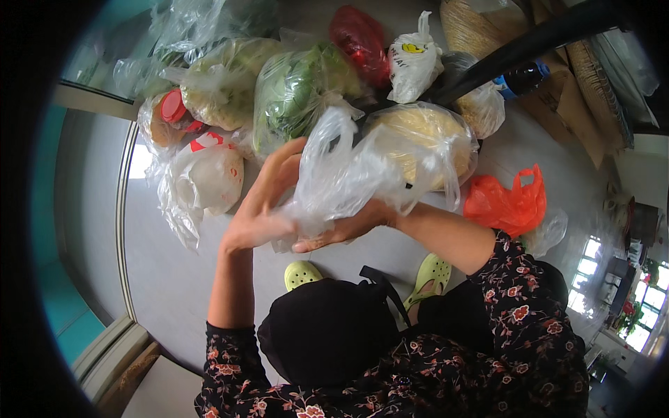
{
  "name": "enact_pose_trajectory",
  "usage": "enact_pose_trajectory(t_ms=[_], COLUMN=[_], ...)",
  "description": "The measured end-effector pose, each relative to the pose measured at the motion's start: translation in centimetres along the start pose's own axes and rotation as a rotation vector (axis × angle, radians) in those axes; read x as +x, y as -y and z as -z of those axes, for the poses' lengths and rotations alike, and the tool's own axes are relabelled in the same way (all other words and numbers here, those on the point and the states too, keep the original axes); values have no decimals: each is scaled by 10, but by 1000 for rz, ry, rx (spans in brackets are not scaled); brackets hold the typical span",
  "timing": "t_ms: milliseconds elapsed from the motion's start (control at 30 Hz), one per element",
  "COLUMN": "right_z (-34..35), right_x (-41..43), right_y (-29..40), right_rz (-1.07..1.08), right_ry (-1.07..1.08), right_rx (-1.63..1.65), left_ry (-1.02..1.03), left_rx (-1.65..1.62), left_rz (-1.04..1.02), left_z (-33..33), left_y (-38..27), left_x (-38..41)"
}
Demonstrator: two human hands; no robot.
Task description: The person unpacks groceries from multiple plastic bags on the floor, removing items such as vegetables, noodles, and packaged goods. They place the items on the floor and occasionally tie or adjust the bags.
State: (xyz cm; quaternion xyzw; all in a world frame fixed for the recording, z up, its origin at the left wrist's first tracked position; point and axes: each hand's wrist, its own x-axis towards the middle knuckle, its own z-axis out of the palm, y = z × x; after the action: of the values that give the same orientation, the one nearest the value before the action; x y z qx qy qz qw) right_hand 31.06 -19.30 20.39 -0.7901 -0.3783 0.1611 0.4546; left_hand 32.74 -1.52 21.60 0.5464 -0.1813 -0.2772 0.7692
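Note:
A crumpled translucent plastic bag (334,177) is held up in front of me, its loose handles hanging over my fingers. My left hand (261,209) grips its left side, the lower part blurred and the fingertips partly behind the plastic. From below and the right, my right hand (350,224) holds the same bag, its thumb pointing left. What the bag contains, if anything, I cannot tell. Just beyond it lie a clear bag of leafy green vegetables (290,96) and a clear bag with a round, flat yellowish food (428,141).
A white bag with red print (209,177) and a red-lidded jar (173,106) are at left. A red plastic bag (504,201) lies right. Farther back are a dark red bag (359,42), a tied white bag (415,62), a dark bottle (522,79) and a slanting black bar (528,49).

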Motion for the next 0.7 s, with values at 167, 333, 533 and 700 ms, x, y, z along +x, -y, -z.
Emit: enact_pose_trajectory(t_ms=[167, 333, 533, 700], right_z=[21, 47, 55, 42], right_x=[-2, -12, -24, -46], right_y=[-1, -5, 14, 8], right_rz=[-369, -565, -727, -728], right_ry=[373, 582, 381, 316], right_rx=[526, 610, 687, 600], left_ry=[80, 86, -111, -182], left_rx=[-157, -226, -500, -529], left_rz=[314, 251, 133, 264], left_z=[16, -4, -31, -46], left_y=[36, 54, 93, 97], left_x=[-35, -22, -19, -17])
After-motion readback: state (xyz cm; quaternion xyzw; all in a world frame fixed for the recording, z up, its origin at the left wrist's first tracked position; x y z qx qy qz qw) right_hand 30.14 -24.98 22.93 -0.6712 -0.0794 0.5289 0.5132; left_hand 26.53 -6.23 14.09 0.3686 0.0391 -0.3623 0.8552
